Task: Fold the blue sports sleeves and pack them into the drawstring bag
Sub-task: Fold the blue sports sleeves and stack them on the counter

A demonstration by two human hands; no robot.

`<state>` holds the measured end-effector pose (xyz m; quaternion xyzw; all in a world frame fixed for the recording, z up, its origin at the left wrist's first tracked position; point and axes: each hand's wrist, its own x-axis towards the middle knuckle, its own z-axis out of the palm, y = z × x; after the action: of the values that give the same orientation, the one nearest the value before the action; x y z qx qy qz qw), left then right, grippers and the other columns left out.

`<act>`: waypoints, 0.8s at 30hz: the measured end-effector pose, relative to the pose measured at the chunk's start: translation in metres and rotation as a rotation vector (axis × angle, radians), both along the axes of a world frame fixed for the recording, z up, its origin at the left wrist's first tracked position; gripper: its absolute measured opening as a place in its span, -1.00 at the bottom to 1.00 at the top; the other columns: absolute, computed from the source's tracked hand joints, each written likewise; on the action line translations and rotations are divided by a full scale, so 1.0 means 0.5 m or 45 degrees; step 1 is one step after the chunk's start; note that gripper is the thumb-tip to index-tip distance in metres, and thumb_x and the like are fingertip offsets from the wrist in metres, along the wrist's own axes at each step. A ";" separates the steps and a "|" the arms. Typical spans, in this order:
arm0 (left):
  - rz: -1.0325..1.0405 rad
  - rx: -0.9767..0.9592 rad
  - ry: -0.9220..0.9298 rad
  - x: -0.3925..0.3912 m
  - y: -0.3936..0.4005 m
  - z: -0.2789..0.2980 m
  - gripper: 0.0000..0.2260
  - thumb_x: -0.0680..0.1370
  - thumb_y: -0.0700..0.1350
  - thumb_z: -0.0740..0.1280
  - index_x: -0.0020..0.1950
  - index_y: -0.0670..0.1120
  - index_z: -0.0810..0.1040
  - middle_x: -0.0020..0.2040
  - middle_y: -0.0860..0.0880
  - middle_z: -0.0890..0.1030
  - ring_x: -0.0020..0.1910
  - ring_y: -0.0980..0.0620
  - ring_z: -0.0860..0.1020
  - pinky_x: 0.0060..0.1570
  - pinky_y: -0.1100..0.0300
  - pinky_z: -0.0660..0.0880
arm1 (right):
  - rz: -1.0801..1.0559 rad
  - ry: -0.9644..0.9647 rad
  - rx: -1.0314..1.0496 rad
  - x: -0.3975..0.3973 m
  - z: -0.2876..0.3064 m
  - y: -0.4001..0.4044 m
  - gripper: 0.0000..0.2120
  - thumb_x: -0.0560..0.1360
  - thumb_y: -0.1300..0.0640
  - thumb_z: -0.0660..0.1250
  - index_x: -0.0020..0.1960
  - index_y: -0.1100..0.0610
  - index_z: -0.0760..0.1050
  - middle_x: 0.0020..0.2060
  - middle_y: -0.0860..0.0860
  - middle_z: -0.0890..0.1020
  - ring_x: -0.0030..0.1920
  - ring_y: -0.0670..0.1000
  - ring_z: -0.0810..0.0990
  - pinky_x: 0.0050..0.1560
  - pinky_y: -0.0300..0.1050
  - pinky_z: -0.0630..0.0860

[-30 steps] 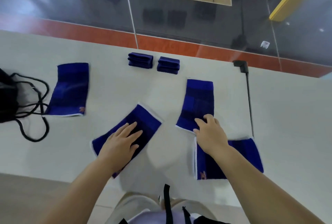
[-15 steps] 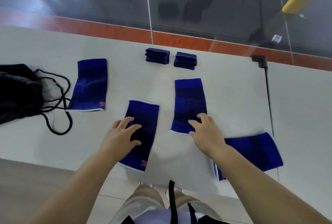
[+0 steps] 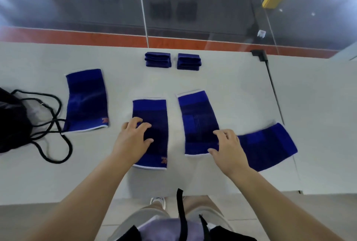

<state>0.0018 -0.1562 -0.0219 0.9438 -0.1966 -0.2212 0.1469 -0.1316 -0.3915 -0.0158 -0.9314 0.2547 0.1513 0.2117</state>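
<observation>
Several blue sports sleeves lie flat on the white table [image 3: 231, 86]. My left hand [image 3: 133, 138] rests with relaxed fingers on the middle-left sleeve [image 3: 152, 113]. My right hand [image 3: 227, 148] touches the lower right corner of the middle-right sleeve [image 3: 197, 121]. Another sleeve [image 3: 87, 101] lies to the left, and one more [image 3: 268, 146] lies crosswise at the right, partly under my right wrist. Two folded blue stacks, one on the left [image 3: 157, 60] and one on the right [image 3: 188, 61], sit near the far edge. The black drawstring bag [image 3: 11, 123] lies at the far left with its cords [image 3: 56, 128] spread out.
A black cable [image 3: 274, 94] with a plug [image 3: 259, 55] runs down the table's right side. A glass wall with an orange strip [image 3: 116, 37] stands behind the far edge. The near table edge is close to my legs.
My left hand has turned the middle-left sleeve from slanted to upright. My right hand has straightened the middle-right sleeve beside it. The view has shifted, bringing the bag further into sight.
</observation>
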 end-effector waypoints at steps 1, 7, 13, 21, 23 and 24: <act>-0.013 -0.017 -0.010 -0.002 0.005 0.001 -0.59 0.52 -0.03 0.35 0.35 -0.05 0.43 0.37 -0.06 0.35 0.33 -0.13 0.29 0.28 0.04 0.36 | -0.046 0.022 -0.008 0.002 0.002 0.006 -0.43 0.51 0.05 0.35 0.44 0.10 0.22 0.35 0.05 0.30 0.31 0.07 0.32 0.16 -0.07 0.48; -0.176 0.037 0.014 -0.008 0.030 -0.006 -0.59 0.54 -0.04 0.32 0.38 -0.04 0.41 0.39 -0.01 0.34 0.36 -0.07 0.28 0.36 0.11 0.29 | -0.238 0.108 -0.051 0.023 -0.003 0.036 -0.38 0.44 0.04 0.43 0.37 0.18 0.22 0.24 0.16 0.41 0.20 0.16 0.39 0.12 -0.01 0.44; -0.271 0.104 -0.001 -0.005 0.031 -0.004 -0.54 0.55 0.02 0.27 0.44 0.01 0.32 0.44 0.02 0.25 0.39 -0.05 0.24 0.40 0.13 0.22 | -0.380 0.070 0.037 0.033 -0.005 0.035 -0.66 0.39 0.14 0.44 0.11 0.14 0.42 0.06 0.12 0.52 -0.02 0.14 0.52 -0.08 -0.03 0.49; -0.246 0.068 0.073 0.001 0.029 -0.006 -0.54 0.56 0.06 0.24 0.44 0.02 0.31 0.43 0.02 0.22 0.39 -0.06 0.20 0.42 0.12 0.20 | -0.307 -0.713 0.011 0.031 0.078 0.027 -0.87 0.47 0.31 0.35 0.00 0.17 0.55 -0.06 -0.04 0.41 -0.25 -0.10 0.48 -0.19 -0.38 0.46; -0.238 0.048 0.075 0.003 0.031 -0.006 -0.56 0.57 0.06 0.24 0.43 0.01 0.33 0.42 0.03 0.24 0.39 -0.06 0.22 0.41 0.13 0.19 | -0.038 -0.755 0.018 0.029 0.095 0.033 -0.87 0.45 0.29 0.39 -0.02 0.15 0.59 -0.11 -0.07 0.42 -0.24 -0.10 0.48 -0.19 -0.33 0.48; -0.223 0.026 0.075 0.004 0.032 -0.006 -0.57 0.57 0.05 0.25 0.42 0.00 0.36 0.41 0.03 0.26 0.38 -0.06 0.23 0.40 0.14 0.20 | 0.093 -0.689 0.082 0.027 0.101 0.040 -0.89 0.45 0.22 0.40 -0.03 0.11 0.60 -0.14 -0.09 0.44 -0.22 -0.10 0.49 -0.16 -0.29 0.49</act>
<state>0.0038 -0.1400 -0.0249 0.9175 -0.2718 -0.2630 0.1232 -0.1179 -0.3716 0.0344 -0.9392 0.1503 -0.0876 0.2960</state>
